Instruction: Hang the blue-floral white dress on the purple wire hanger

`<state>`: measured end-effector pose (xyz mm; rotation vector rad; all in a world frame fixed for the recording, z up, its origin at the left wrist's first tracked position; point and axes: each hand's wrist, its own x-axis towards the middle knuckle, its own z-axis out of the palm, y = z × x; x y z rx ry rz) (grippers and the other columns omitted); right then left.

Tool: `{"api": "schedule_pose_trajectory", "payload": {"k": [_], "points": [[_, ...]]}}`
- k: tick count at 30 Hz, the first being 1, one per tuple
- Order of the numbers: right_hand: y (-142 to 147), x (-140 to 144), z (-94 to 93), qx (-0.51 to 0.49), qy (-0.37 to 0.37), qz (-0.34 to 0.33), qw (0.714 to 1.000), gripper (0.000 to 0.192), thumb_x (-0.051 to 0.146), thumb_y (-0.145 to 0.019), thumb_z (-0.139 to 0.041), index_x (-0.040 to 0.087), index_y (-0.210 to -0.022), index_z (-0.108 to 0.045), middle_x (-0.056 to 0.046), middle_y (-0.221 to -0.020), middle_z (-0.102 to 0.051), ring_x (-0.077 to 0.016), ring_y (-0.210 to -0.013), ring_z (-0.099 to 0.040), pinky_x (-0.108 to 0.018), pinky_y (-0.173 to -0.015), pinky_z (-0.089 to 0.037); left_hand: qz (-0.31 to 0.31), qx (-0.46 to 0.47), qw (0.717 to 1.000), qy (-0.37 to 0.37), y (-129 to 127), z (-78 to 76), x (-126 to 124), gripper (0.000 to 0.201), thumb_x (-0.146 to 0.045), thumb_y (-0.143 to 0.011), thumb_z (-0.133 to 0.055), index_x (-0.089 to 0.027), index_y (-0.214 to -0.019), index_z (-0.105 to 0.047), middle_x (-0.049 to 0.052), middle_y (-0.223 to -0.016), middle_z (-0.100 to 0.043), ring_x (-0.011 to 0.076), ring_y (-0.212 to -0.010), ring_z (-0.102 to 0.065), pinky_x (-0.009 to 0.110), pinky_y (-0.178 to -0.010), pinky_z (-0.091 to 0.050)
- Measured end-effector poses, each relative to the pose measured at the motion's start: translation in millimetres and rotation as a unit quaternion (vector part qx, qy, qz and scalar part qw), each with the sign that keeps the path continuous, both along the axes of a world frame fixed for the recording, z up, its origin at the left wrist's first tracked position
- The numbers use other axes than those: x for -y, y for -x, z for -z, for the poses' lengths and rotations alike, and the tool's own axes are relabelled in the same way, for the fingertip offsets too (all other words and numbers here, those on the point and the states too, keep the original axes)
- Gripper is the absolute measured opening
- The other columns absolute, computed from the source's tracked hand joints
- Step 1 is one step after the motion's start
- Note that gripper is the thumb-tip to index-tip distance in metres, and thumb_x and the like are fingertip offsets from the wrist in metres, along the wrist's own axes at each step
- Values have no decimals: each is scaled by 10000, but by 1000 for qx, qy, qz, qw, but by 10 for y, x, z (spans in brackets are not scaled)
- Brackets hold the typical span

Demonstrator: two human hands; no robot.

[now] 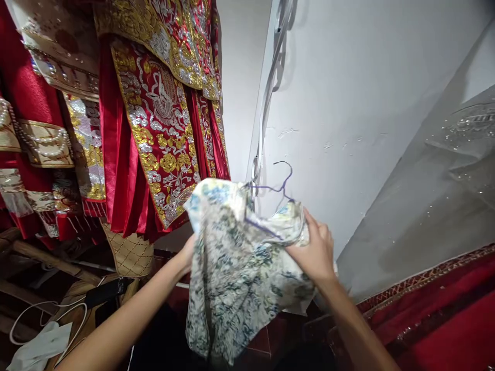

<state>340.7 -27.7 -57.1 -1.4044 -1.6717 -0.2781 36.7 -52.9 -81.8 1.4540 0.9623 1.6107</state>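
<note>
Right hand grips floral garment w/ hanger, by white wall.

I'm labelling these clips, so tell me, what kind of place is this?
Probably a costume or bridal-wear storeroom: red garments with gold and silver embroidery hang in a row, and both hands hold a floral garment on a purple hanger.

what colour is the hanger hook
Purple, a thin wire hanger hook above the garment; head view.
</note>
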Motion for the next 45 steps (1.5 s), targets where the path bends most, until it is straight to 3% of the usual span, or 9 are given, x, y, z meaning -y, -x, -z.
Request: {"api": "schedule_pose_trajectory", "payload": {"k": [4, 9, 12, 16, 19, 21, 33, 40, 45], "points": [[5, -170, -488, 43, 9, 21, 999, 986, 528, -677, -739, 262, -1536, -334, -144, -1172, -495, -408, -1143, -483, -563, -952, -383, 77, 108, 971, 201, 36, 493, 144, 617, -706, -819, -560, -254, -1222, -673, 95, -1336, -641, 336, -1337, -510, 517, -1135, -376], [388, 82, -650, 90, -37, -152, 984, 832, 329, -722, -698, 315, -1498, -397, -121, -1403, -444, -404, -1325, -363, -599, -1063, -318, 19, 149, 969, 196, -341, 746, 351, 736, -415, -699, -828, -200, -1357, -578, 124, -1456, -530, 332, -1405, -422, 474, -1214, -239], [587, 427, -250, 13, -37, -257, 966, 698, 295, -782, -655, 321, -1451, -459, -70, -1458, -463, -350, -1400, -328, -572, -1131, -297, 24, 211, 953, 216, -541, 876, 544, 756, -368, -731, -815, -218, -1411, -520, 116, -1465, -523, 307, -1384, -458, 457, -1195, -297], [837, 849, 694, -239, 25, -237, 942, 404, 349, -877, -590, 245, -1265, -628, -108, -1291, -615, -299, -1216, -555, -476, -1016, -462, 44, 253, 934, 248, -649, 1061, 795, 734, -365, -768, -790, -226, -1429, -502, 122, -1440, -550, 308, -1353, -496, 458, -1174, -336], [965, 1062, 1252, -389, 162, -219, 880, 356, 423, -893, -586, 216, -1174, -657, -118, -1190, -671, -280, -1075, -634, -416, -900, -522, 47, 247, 935, 252, -633, 1093, 890, 748, -343, -745, -812, -215, -1420, -515, 129, -1430, -557, 314, -1335, -515, 463, -1178, -330], [991, 1135, 1377, -432, 224, -228, 843, 349, 460, -886, -602, 203, -1116, -654, -114, -1085, -697, -274, -1003, -650, -400, -868, -523, 61, 242, 935, 251, -610, 1053, 921, 736, -338, -742, -815, -200, -1407, -533, 140, -1415, -570, 320, -1318, -531, 470, -1173, -337], [855, 993, 844, -434, 256, -273, 820, 324, 504, -897, -581, 234, -728, -520, 20, -617, -455, -165, -581, -435, -299, -578, -365, 62, 200, 942, 263, -673, 925, 1009, 638, -384, -766, -781, -181, -1334, -574, 147, -1341, -627, 322, -1296, -546, 464, -1125, -396], [800, 1137, 944, -495, 292, -265, 774, 360, 479, -842, -669, 215, -672, -493, 31, -575, -427, -131, -547, -386, -274, -542, -315, -318, 7, 942, 105, -714, 1092, 986, 673, -414, -783, -741, -231, -1367, -461, 142, -1438, -446, 331, -1381, -397, 469, -1164, -291], [888, 1137, 975, -476, 307, -286, 773, 360, 495, -782, -730, 199, -673, -557, 23, -558, -475, -131, -553, -419, -264, -532, -312, -134, -94, 986, 10, -1010, 1010, 950, 240, -263, -915, -553, -234, -1153, -571, 115, -1209, -564, 272, -1194, -529, 428, -1040, -411]]}}
